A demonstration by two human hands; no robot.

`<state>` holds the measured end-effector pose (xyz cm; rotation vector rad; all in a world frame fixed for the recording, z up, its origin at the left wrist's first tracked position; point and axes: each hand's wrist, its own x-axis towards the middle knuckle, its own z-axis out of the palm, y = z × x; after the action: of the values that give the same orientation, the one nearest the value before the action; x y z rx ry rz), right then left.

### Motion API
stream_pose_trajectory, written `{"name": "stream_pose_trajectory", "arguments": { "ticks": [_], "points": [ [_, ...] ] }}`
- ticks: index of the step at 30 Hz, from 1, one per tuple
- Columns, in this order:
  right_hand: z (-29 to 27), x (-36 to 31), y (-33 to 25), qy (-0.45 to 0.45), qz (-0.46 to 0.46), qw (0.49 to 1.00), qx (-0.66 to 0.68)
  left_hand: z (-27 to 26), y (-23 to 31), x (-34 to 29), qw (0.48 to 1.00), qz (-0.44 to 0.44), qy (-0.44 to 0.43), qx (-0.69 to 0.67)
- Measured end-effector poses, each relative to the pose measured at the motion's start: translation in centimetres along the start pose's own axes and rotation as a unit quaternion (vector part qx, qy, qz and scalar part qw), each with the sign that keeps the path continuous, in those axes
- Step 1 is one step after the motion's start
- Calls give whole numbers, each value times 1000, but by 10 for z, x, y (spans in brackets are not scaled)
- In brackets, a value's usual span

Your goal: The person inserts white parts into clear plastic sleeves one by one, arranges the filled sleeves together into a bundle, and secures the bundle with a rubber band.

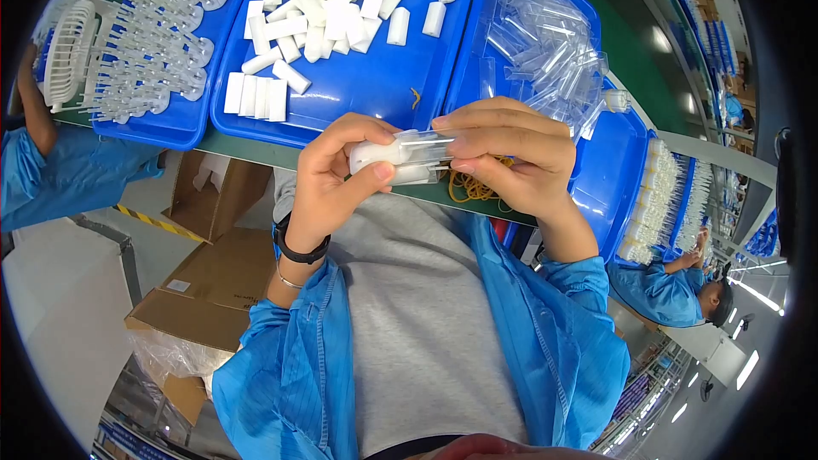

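Note:
In front of my chest, my left hand [331, 169] is closed around white plastic cylinders [371, 154], apparently two side by side. Their right ends meet a clear plastic sleeve [426, 148], which my right hand [530, 152] pinches between thumb and fingers. How far the cylinders sit inside the sleeve is hard to make out. Ahead of my hands, a blue tray [358, 92] holds a heap of similar white pieces [328, 13], with several lined up at its near left. More clear sleeves [550, 38] lie piled in the blue tray to the right.
Yellow rubber bands [470, 187] lie beneath my right hand on the green table [426, 192]. White comb-like parts with prongs [149, 43] fill a tray at left. Co-workers' blue sleeves show at left [85, 170] and right [656, 294]. Cardboard boxes [217, 285] stand at lower left.

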<state>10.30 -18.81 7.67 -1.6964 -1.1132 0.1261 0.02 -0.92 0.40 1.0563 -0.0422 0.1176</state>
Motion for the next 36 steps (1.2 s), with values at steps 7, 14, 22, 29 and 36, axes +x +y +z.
{"name": "stream_pose_trajectory", "arguments": {
  "ticks": [7,14,22,29,36],
  "points": [
    [6,-5,3,31,8,999,37,-2,2,0,1000,0,-9,28],
    [-3,2,3,-34,14,999,17,-2,2,0,999,-17,10,46],
    [-8,6,-6,-62,88,994,-13,-2,2,-2,997,-51,27,46],
    [-8,5,-3,-78,120,989,26,1,4,-2,998,-55,28,17],
    [-5,-3,4,-42,175,965,189,3,6,-3,1000,-20,18,13]
  ]
}}
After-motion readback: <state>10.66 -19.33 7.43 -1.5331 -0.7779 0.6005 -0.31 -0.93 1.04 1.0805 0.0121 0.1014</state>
